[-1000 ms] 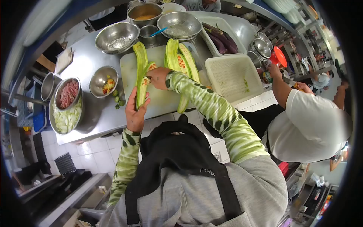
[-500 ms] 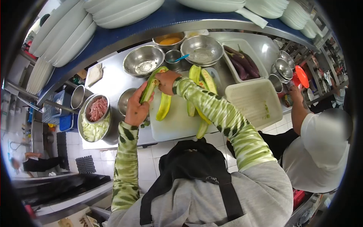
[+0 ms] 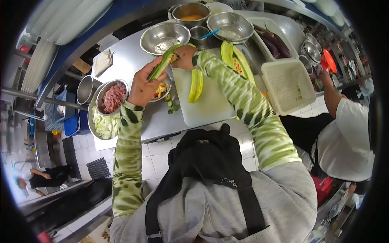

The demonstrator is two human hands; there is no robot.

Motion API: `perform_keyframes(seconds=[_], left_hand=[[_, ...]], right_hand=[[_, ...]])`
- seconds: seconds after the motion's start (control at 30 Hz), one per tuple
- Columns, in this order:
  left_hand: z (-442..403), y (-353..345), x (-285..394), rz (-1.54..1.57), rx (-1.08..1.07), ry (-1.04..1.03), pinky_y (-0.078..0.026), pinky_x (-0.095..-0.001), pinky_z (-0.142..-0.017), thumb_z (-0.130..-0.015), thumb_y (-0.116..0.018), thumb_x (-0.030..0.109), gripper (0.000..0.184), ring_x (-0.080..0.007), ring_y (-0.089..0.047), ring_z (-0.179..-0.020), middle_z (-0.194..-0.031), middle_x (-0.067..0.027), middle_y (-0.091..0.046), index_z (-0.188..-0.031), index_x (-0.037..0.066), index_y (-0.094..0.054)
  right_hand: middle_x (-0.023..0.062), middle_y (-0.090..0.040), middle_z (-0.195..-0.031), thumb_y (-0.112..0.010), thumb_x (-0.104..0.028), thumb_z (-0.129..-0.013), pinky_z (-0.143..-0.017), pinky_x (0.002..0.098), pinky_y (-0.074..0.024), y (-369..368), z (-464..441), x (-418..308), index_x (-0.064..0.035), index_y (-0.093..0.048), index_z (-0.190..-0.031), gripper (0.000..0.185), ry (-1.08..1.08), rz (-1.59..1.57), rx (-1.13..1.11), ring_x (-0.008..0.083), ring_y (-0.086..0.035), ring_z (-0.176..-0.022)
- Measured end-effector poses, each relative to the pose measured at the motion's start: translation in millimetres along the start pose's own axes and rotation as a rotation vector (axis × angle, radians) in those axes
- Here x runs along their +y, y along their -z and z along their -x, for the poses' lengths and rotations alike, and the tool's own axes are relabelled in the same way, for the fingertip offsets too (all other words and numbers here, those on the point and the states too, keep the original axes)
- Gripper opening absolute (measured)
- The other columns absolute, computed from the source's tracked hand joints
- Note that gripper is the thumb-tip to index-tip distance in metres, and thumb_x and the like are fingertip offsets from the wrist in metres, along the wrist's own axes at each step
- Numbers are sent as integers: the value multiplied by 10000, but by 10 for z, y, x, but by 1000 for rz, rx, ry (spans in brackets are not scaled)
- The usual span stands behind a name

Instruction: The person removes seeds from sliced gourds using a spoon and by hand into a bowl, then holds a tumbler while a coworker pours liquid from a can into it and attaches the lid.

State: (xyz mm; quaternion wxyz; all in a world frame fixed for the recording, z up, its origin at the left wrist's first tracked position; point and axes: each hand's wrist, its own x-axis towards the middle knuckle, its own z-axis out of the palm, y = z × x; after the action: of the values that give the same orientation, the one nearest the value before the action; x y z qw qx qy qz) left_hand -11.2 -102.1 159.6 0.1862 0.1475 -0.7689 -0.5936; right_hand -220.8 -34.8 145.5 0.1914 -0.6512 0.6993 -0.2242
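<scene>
My left hand (image 3: 142,86) is wrapped round the near end of a halved long green gourd (image 3: 163,67), its hollow side up and tilted over a small metal bowl (image 3: 169,84). Red and yellow seed pulp (image 3: 160,90) lies in that bowl. My right hand (image 3: 185,57) is closed, its fingers pressed at the gourd's hollow near the far end; whatever they hold is hidden. Another gourd half (image 3: 195,86) rests on the white cutting board (image 3: 206,107). More halves (image 3: 242,65), one showing red seeds, lie to the right, partly behind my right sleeve.
Metal bowls (image 3: 164,38) and a pot of orange liquid (image 3: 190,18) stand at the back. Eggplants (image 3: 270,42) fill a white tray beside an upturned-edge pale tray (image 3: 287,87). At left are sliced meat (image 3: 114,98) and chopped pale vegetable (image 3: 105,124). A co-worker (image 3: 344,133) stands at right.
The view has shifted, so the table sits higher and further right. Both hands stay on the same gourd half, which has tilted, and the bowl of seed pulp beneath it now shows.
</scene>
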Motion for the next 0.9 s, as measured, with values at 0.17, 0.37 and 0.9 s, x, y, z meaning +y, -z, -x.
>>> perform_keyframes(seconds=[0.17,0.37,0.9], left_hand=[[-61,-72,-240,-40,-67,-45,-451,-295,-1020,-831,-400,-143,591,-171,-566,-1172,-1307,-122,-563,-1407,-16,-440],[-252,-169,-109,0,-97,-79,-466,-293,-993,-837,-439,-131,577,-168,-583,-1132,-1268,-119,-590,-1399,-2,-462],[-154,-193,-237,763,187,-62,-486,-377,-980,-962,-533,58,393,-271,-609,-1104,-1251,-188,-583,-1321,-92,-476]], right_hand=[[153,-692,-1054,-661,-342,-806,-883,389,-501,-67,169,29,-125,-688,-1116,379,-180,-56,-28,304,-654,-996],[210,-677,-986,-672,-410,-790,-842,430,-505,-6,496,-94,-40,-668,-1014,433,-275,-85,191,359,-652,-948],[223,-687,-978,-610,-302,-843,-806,430,-531,-170,132,-215,-26,-703,-992,327,-308,35,189,360,-675,-916]])
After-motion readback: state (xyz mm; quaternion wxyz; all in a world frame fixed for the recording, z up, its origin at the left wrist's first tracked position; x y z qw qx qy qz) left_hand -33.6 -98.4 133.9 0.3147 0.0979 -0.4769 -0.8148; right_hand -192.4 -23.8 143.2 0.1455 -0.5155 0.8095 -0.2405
